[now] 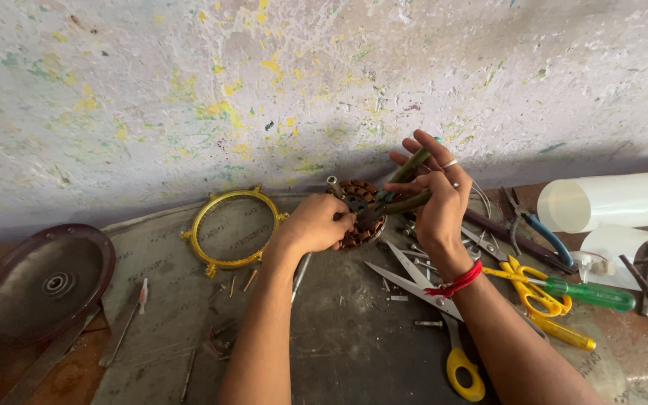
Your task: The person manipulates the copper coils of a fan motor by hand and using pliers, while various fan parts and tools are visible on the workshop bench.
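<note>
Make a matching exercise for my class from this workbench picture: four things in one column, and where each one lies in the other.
Things:
1. yellow ring
2. dark round cover
3. green-handled screwdriver
4. wound stator

Places:
A. far left of the bench
B. held between left hand and right hand
C. right of the right wrist, across yellow scissors
D. flat, just left of the left hand

Pairs: 1-D, 2-A, 3-C, 4-B

Soft, even daylight fills the scene, brightest on the paint-flecked wall (264, 82) across the upper frame, dimming toward the lower corners. Shadows are faint and diffuse beneath the forearms at lower centre. The white plastic roll (609, 199) at right glows nearly blown out. Focus holds sharp in the middle; the edges bow slightly with wide-angle distortion.
</note>
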